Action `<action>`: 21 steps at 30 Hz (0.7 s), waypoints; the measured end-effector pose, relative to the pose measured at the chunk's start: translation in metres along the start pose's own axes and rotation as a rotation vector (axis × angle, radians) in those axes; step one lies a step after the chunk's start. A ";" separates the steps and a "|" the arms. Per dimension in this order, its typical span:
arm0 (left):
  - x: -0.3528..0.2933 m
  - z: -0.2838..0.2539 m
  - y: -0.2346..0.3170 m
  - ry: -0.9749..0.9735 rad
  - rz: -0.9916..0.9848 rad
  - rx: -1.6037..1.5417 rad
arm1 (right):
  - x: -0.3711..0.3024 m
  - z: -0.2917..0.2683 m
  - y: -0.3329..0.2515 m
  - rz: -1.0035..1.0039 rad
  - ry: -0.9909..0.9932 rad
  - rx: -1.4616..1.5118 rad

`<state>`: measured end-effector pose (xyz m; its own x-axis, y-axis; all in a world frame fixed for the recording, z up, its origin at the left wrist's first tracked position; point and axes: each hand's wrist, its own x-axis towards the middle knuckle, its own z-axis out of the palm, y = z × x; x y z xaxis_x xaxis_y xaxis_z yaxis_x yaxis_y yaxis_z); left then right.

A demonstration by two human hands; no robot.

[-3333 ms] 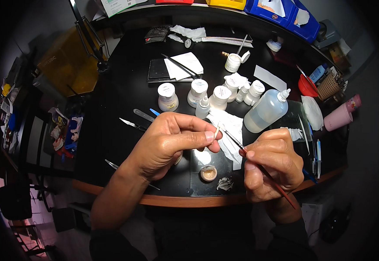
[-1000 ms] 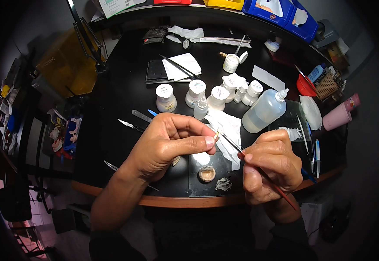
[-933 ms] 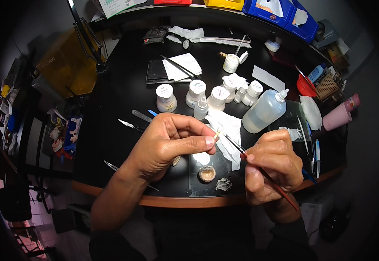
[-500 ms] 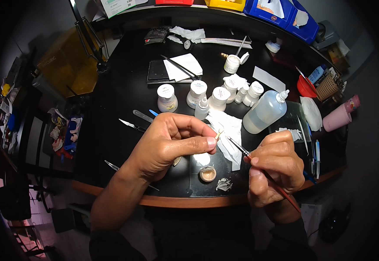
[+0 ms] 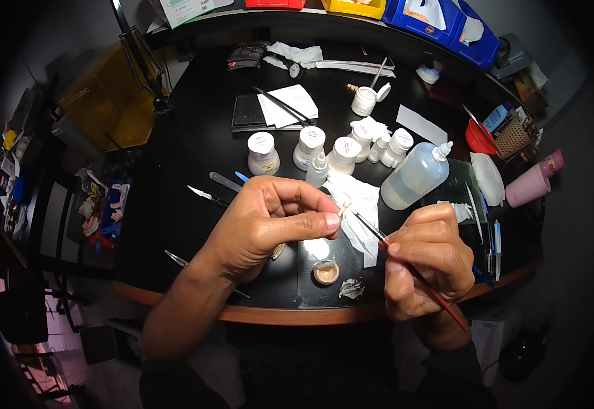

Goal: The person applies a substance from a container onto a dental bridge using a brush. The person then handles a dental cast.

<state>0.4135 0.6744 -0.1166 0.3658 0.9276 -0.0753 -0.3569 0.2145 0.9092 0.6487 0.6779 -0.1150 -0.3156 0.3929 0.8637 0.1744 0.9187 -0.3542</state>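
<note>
Between thumb and index finger, my left hand (image 5: 256,221) pinches a tiny cream-coloured piece (image 5: 344,208) that looks like a dental crown. My right hand (image 5: 433,255) grips a thin brush (image 5: 371,228) with a metal ferrule and reddish handle, much like a pen. The brush tip points up and left and sits right beside the piece; I cannot tell whether it touches. Below both hands, a small open pot (image 5: 325,273) of beige material rests on a dark glossy slab (image 5: 303,294). A crumpled white tissue (image 5: 361,235) lies behind the brush.
Beyond my hands stand several white-lidded jars (image 5: 263,155), a dropper bottle (image 5: 316,173) and a large squeeze bottle (image 5: 416,176). Scalpel-like tools (image 5: 205,195) lie left, a pink cup (image 5: 528,188) right. The wooden table edge (image 5: 297,316) runs in front of me.
My right hand has shifted slightly left and up, bringing the brush tip closer to the small piece. My left hand holds almost still.
</note>
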 end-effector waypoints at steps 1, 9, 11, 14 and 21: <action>0.000 0.000 0.000 0.002 0.000 0.001 | 0.000 0.000 -0.001 0.001 0.002 0.002; 0.000 0.000 -0.001 -0.002 0.013 0.003 | 0.000 0.001 0.000 -0.013 0.008 -0.003; 0.000 0.000 -0.001 0.002 0.005 0.013 | 0.000 -0.001 -0.001 0.006 0.006 0.008; 0.000 -0.001 -0.001 -0.001 0.007 0.017 | 0.000 -0.001 -0.001 -0.004 0.018 0.020; 0.001 -0.001 -0.004 0.000 0.025 0.017 | -0.001 -0.001 -0.001 -0.001 0.014 -0.008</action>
<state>0.4142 0.6747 -0.1208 0.3567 0.9327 -0.0524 -0.3516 0.1860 0.9175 0.6499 0.6763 -0.1148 -0.3024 0.3913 0.8691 0.1820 0.9188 -0.3503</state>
